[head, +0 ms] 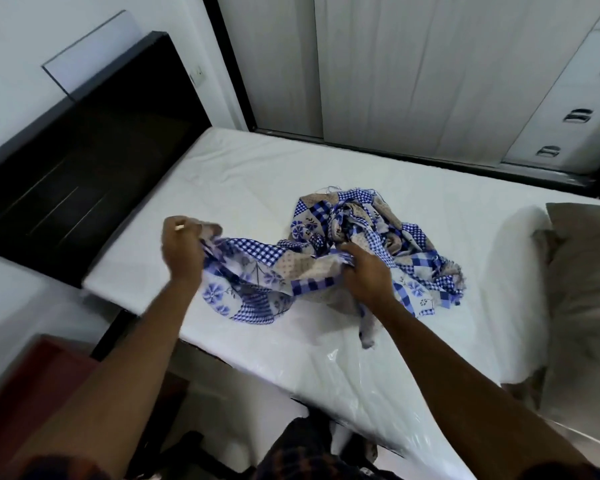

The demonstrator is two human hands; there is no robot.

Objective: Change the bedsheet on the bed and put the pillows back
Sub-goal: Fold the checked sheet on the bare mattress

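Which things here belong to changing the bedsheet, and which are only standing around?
For the job:
- crumpled blue-and-beige patchwork bedsheet, gripped by left hand and right hand
- bare white mattress
- beige pillow

Not part of it:
- dark wooden headboard
- white wardrobe doors

— Where is there room to pass?
— Across the bare white mattress [257, 168], from the crumpled bedsheet [361, 244] to the dark headboard [84, 150].
— And what blocks the way?
— The headboard on the left, a beige pillow [582, 289] on the right, the wardrobe doors [430, 81] beyond.
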